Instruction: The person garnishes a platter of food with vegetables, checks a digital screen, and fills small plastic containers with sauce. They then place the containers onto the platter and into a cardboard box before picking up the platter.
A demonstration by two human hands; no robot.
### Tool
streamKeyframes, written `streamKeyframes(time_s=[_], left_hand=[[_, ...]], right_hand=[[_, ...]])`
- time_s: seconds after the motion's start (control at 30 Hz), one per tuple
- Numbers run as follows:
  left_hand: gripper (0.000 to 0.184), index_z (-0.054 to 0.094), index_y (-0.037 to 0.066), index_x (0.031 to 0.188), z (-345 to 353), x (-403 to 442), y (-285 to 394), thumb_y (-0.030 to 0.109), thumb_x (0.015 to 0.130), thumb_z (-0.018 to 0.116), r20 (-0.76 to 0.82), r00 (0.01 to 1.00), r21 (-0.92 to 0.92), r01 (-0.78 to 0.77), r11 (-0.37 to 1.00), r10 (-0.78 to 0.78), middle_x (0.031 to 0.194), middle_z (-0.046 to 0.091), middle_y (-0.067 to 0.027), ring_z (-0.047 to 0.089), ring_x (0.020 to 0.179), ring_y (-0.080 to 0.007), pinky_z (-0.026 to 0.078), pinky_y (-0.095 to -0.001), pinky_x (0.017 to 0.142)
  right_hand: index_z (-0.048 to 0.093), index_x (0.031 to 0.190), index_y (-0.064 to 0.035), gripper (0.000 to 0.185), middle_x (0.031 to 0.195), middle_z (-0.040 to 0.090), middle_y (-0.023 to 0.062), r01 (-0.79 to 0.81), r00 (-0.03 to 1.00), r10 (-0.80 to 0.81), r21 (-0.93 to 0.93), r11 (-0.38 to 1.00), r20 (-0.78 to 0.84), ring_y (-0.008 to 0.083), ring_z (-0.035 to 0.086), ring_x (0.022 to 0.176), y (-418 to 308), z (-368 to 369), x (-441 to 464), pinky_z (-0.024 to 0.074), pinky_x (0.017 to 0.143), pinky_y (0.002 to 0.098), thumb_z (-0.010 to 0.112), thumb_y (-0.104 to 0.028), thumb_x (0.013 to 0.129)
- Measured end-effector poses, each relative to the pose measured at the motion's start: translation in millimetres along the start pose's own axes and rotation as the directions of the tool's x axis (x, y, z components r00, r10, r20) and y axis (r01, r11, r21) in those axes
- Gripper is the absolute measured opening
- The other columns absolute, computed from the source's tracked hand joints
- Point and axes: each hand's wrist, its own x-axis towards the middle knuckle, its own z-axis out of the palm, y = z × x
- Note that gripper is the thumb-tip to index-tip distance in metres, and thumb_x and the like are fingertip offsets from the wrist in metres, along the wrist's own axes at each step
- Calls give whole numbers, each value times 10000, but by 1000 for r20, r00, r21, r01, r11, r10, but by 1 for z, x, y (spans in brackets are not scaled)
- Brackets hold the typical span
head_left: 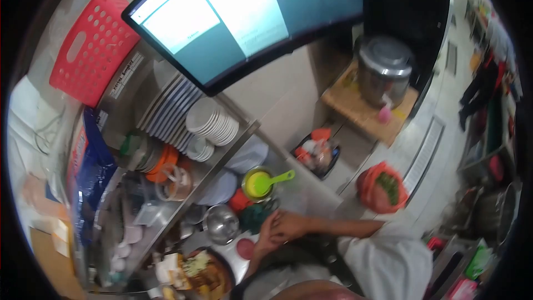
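My right hand [291,226] is folded over my left hand [268,234] in front of my body, with the fingers of both closed together. Nothing shows between them, though the fingers are blurred and partly hidden. Just beyond the hands lies a dark green cloth-like thing [254,218]. Next to it are a steel bowl [221,224] and a red container [240,201]. Farther off, a bright green handled scoop [280,177] sits in a round metal pot [268,193]. A pinkish-red round thing [245,248] is close to my left wrist.
A metal shelf [225,158] bears stacked white bowls [214,122] and plates [172,111]. Above hangs a lit screen [233,16]. A large rice cooker [384,72] stands on a wooden stand [355,105]. A red bag [377,189] is on the floor. A person [482,80] is far right.
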Motion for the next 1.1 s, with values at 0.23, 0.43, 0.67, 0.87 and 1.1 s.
streamKeyframes(time_s=[0.23, 0.43, 0.67, 0.87, 1.1], left_hand=[[325, 619, 117, 1144, 26, 1, 68, 391, 978, 563, 190, 876, -755, 419, 504, -443, 923, 625, -62, 595, 819, -198, 493, -331, 747], [277, 636, 126, 1055, 8, -6, 76, 380, 992, 545, 197, 942, -787, 316, 529, -270, 763, 532, -6, 473, 649, -129, 402, -297, 629], [265, 640, 117, 1057, 14, -10, 80, 361, 989, 563, 101, 960, -804, 234, 546, -262, 773, 544, -2, 493, 693, -131, 408, -300, 656], [253, 632, 119, 1053, 15, -12, 81, 352, 998, 549, 88, 972, -809, 199, 553, -220, 705, 516, 14, 478, 655, -120, 402, -289, 640], [222, 606, 115, 1063, 16, -18, 83, 320, 1007, 542, 113, 968, -806, 221, 549, -225, 622, 466, 33, 422, 576, -98, 374, -272, 594]], right_hand=[[675, 808, -115, 224, 816, 670, 80, -5, 1000, 2, 177, 984, 18, 276, 625, 818, 11, -54, 26, 446, 824, 430, 694, -329, 870], [634, 903, -75, 132, 1045, 623, 109, -190, 453, -392, -516, 835, -801, 313, 567, 1059, -12, -281, 57, 376, 994, 457, 669, -197, 866], [625, 813, -64, 262, 946, 651, 88, -225, 371, -682, -774, 592, -630, 279, 639, 1079, -35, -373, 80, 289, 1095, 453, 542, -259, 967], [617, 842, -41, 84, 930, 648, 120, -26, 479, -511, -594, 804, -714, 303, 643, 910, -46, -304, 86, 496, 821, 390, 585, 25, 800], [643, 853, -74, 276, 737, 657, 82, -17, 792, -111, -203, 979, -600, 302, 650, 660, 5, -183, 44, 516, 601, 406, 557, 82, 642]])
